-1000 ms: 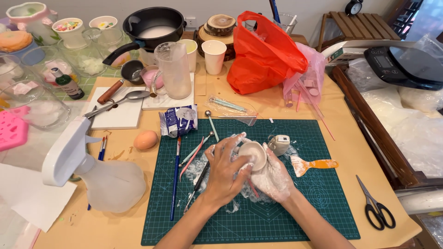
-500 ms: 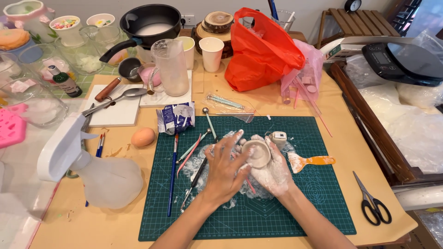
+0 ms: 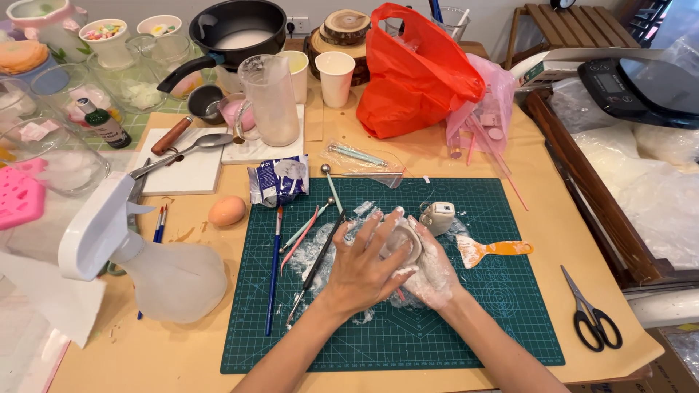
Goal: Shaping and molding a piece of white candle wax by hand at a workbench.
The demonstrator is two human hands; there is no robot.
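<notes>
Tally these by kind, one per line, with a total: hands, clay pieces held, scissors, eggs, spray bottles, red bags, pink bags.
Hands: 2, left hand and right hand
White clay piece: 1
Scissors: 1
Egg: 1
Spray bottle: 1
Red bag: 1
Pink bag: 1
Total: 8

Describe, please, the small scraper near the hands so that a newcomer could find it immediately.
Start at the green cutting mat on the table. Just right of the right hand lies the scraper. Its orange handle and flat, white-smeared blade distinguish it from the thin tools left of the hands.
</notes>
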